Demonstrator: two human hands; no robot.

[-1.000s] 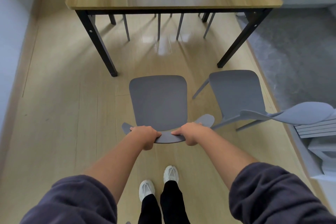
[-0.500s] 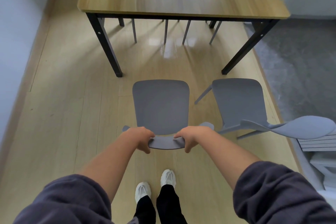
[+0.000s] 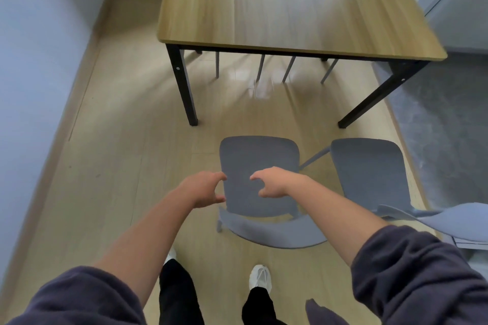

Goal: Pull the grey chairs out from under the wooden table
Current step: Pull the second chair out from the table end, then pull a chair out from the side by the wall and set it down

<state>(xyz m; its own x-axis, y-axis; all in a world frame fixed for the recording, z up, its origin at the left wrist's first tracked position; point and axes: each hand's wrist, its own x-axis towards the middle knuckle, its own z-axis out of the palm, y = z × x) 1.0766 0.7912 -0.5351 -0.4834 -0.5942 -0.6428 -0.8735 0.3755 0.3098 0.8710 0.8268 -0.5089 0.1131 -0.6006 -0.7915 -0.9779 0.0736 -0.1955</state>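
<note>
Both hands have let go of the backrest they gripped a moment ago and now hover, fingers spread and curled, holding nothing, above the seat of the near grey chair (image 3: 260, 174). The left hand (image 3: 204, 188) hangs over the seat's left edge, the right hand (image 3: 274, 182) over its middle. That chair stands fully clear of the wooden table (image 3: 290, 5), on the floor in front of the table's near edge, its curved backrest toward the person. A second grey chair (image 3: 369, 171) stands just beside it, to the right, also out from under the table. Thin grey chair legs (image 3: 260, 67) show beneath the table's far side. Dark sleeves, black trousers and white shoes fill the foreground over pale wood flooring (image 3: 118, 153).
</note>
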